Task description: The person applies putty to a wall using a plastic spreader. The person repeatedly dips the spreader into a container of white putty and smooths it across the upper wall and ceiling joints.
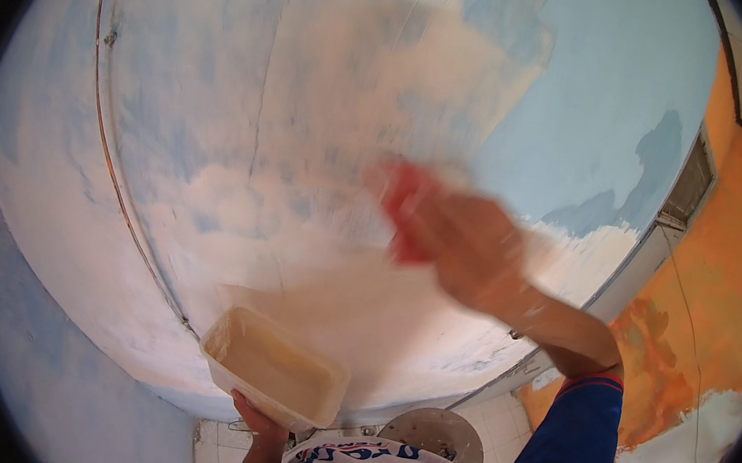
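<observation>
My right hand (467, 244) is raised against the wall, blurred by motion, and grips a red-handled tool (408, 213) pressed to the surface; the tool's blade cannot be made out. My left hand (261, 425) holds a rectangular pale plastic tub (275, 373) from below, down near my chest. The tub holds a cream-coloured paste. The wall (308, 138) in front of me is pale blue with a wide patch of whitish filler spread across its middle.
A thin cable or pipe (116, 174) runs down the wall at left. An orange wall (719, 288) with peeling patches stands at right beyond a doorframe. A round bucket (437, 436) sits on the tiled floor below me.
</observation>
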A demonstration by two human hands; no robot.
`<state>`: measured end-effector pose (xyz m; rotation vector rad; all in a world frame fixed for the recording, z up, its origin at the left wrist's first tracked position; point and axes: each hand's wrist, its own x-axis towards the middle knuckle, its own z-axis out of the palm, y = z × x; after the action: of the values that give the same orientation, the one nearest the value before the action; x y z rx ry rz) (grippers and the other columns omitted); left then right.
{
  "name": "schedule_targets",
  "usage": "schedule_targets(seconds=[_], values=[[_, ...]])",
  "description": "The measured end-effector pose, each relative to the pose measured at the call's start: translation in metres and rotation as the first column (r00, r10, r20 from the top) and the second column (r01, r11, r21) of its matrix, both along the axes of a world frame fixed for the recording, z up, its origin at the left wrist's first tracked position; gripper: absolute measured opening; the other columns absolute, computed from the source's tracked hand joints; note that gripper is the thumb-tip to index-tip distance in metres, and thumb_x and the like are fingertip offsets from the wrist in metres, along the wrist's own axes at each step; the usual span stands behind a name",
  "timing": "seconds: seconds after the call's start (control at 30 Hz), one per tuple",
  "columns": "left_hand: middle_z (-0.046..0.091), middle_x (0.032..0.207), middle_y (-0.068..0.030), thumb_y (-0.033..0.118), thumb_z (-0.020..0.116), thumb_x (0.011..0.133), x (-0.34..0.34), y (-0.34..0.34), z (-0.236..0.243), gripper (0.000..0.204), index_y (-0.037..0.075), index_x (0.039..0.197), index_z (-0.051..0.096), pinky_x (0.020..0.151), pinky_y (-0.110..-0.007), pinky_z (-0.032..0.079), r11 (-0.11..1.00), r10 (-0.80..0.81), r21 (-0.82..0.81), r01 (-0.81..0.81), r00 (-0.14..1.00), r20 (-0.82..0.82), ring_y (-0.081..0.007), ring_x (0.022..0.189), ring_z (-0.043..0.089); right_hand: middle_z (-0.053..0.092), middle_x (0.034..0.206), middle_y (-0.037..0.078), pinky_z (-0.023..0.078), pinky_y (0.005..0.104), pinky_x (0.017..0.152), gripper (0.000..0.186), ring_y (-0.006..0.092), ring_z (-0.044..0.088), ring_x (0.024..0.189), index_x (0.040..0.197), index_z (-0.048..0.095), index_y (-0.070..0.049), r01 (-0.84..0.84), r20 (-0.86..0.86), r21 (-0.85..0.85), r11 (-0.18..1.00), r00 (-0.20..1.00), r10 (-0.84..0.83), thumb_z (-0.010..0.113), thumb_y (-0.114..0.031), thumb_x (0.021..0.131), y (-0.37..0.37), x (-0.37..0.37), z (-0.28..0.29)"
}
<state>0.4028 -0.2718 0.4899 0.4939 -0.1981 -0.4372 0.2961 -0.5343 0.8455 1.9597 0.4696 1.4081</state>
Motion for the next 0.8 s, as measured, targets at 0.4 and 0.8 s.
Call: schedule_targets(seconds=[0.4,0.8], values=[[0.041,0.153,-0.0089,0.07,0.033,0.097,-0.003,-0.004,-0.003,0.081,0.015,0.156,0.03,0.113,-0.046,0.039,0.999,-0.044,0.004,0.045,0.993,-0.108,-0.0295,0.139,0.042,0.061,0.129,0.026,0.057,0.0492,0.089,0.045,0.0412,0.064,0.115,0.131,0.059,0.003,0.163,0.07,-0.23,0.959,0.986,-0.151,0.062,-0.012,0.089,-0.006,0.055,-0.01],[0.041,0.154,-0.0091,0.072,0.035,0.096,-0.006,0.003,-0.002,0.083,0.016,0.157,0.03,0.114,-0.047,0.038,0.998,0.007,0.061,-0.001,0.995,-0.1,-0.031,0.139,0.042,0.072,0.112,0.009,0.056,0.0367,0.075,0.039,0.0259,0.069,0.094,0.124,0.068,-0.01,0.133,0.422,-0.061,0.989,0.902,-0.095,0.071,-0.007,0.086,0.007,0.056,0.173]])
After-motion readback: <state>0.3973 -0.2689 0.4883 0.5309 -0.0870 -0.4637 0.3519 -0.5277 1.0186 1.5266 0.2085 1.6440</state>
